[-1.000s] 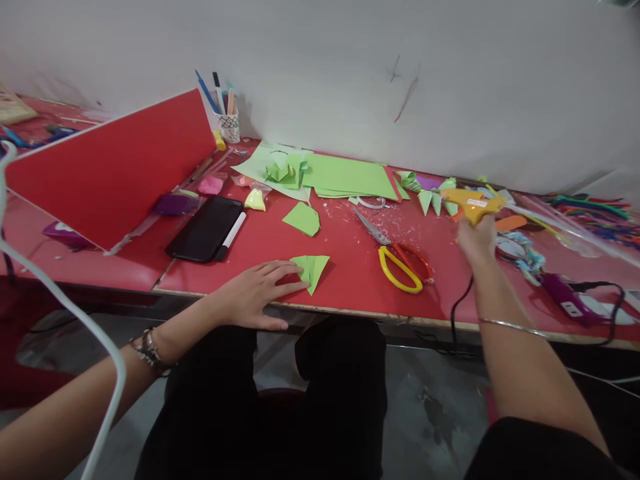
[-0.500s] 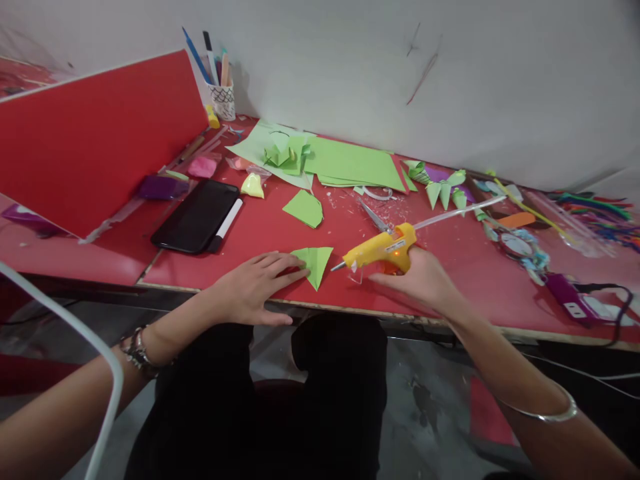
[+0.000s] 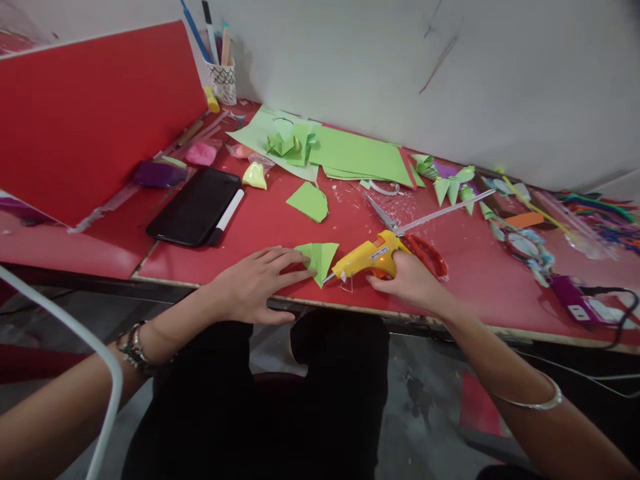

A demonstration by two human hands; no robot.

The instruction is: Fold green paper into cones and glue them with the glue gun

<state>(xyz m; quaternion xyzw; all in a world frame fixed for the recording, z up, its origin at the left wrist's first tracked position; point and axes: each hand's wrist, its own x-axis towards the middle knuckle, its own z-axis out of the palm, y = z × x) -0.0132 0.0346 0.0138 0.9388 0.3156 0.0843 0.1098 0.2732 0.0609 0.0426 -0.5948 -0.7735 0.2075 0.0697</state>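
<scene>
While left hand lies over edge of folded green paper near centre, fingers loosely spread, right hand curls round glue gun, nozzle seemingly at lower tip; paper likely light, creasable, best pinned by edge. Upper centre: green sheets.

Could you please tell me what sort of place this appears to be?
Probably a craft workspace: a yellow glue gun over folded green paper, a stack of green sheets and a cup of pens suggest it.

Glue gun at folded green paper
</scene>
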